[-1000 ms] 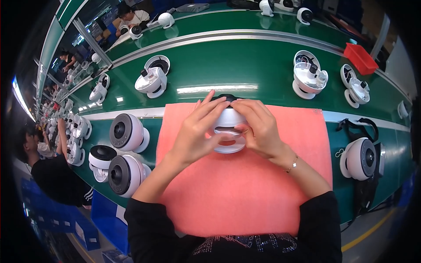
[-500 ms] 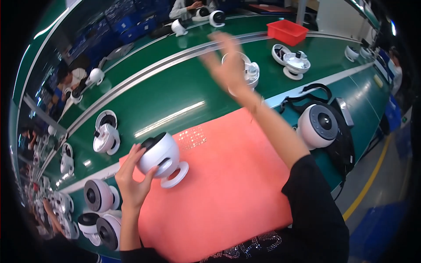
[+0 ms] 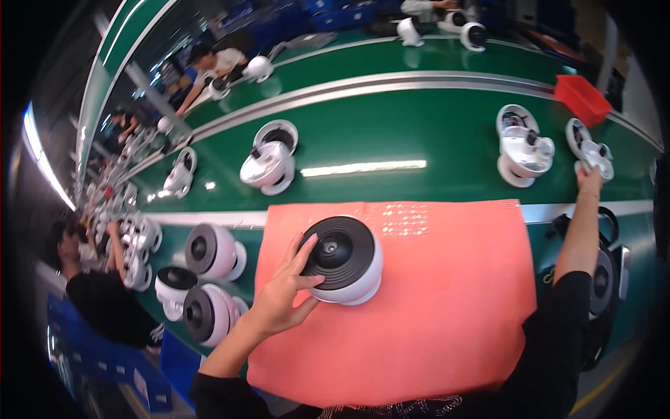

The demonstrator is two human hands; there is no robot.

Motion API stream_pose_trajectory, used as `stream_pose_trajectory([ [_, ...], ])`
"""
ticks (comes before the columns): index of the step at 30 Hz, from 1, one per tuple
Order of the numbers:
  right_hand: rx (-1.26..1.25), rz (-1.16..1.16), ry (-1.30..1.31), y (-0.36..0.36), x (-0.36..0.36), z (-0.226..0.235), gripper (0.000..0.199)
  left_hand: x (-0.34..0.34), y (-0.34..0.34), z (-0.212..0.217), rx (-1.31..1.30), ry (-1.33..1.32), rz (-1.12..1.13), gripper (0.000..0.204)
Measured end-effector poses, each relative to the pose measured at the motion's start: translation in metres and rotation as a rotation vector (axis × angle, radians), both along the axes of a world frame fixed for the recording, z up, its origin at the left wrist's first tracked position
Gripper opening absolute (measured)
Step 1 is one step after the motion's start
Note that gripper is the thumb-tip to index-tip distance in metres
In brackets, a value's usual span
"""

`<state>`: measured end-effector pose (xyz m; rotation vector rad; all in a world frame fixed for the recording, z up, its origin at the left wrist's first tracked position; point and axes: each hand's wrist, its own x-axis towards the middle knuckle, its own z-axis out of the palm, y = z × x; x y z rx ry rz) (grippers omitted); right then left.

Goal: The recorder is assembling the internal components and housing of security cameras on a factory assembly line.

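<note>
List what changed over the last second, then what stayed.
The right hand let go of the white dome unit and reached out right to a white part on the green belt. The left hand alone holds the dome, now dark face up. The dome stayed on the pink mat.

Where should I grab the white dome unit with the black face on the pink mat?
Probably by its white rim, from the right side. The dome unit lies black face up on the pink mat; the left hand already covers its left edge, and the right hand is away at the belt.
</note>
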<state>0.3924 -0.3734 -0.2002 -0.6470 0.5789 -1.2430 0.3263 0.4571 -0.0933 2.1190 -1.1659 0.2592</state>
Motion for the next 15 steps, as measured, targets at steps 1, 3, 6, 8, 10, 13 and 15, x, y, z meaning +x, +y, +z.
stream_pose_trajectory([
  [1,0.053,-0.065,0.024,-0.004,0.002,0.006,0.043,-0.002,0.006,0.001,0.131,0.043,0.025,0.035],
  [3,0.109,-0.101,0.072,0.035,0.015,0.011,0.048,-0.001,0.011,0.003,0.181,0.106,0.069,0.032],
  [6,0.125,-0.002,0.257,0.072,0.031,0.023,0.049,-0.002,0.027,-0.015,0.166,0.208,0.030,0.045],
  [8,0.110,0.112,0.314,0.111,0.035,0.037,0.045,-0.008,0.025,-0.029,-0.208,0.466,-0.005,0.080],
  [10,0.157,0.178,0.287,0.143,0.051,0.040,0.043,-0.013,0.012,-0.038,-0.234,0.554,-0.023,0.110],
  [13,0.158,0.270,0.170,0.108,0.065,0.026,0.045,-0.007,0.010,-0.053,-0.453,0.685,0.179,0.121],
  [15,0.122,0.345,0.197,0.115,0.072,0.016,0.046,0.006,0.018,-0.049,-0.489,0.730,0.159,0.118],
])
